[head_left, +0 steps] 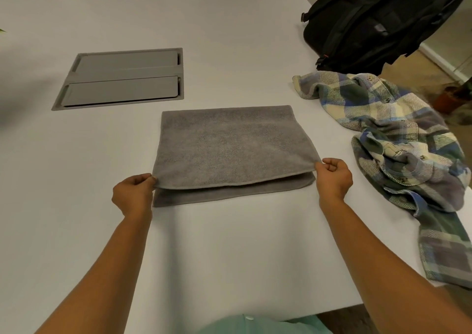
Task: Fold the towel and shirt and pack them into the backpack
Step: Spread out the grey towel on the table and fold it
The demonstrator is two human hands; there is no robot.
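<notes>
A grey towel (pixel 229 149) lies folded over on the white table (pixel 229 40), its upper layer a little short of the lower layer's near edge. My left hand (pixel 134 195) pinches the upper layer's near left corner. My right hand (pixel 333 178) pinches its near right corner. A crumpled plaid shirt (pixel 398 139) lies to the right, draped over the table's right edge. The black backpack (pixel 378 19) sits at the far right corner, leaning past the edge; whether it is open or shut does not show.
A grey recessed cable hatch (pixel 122 78) with two flaps is set into the table to the far left of the towel. A potted plant (pixel 452 98) stands on the floor past the right edge. The table's near edge is by my body.
</notes>
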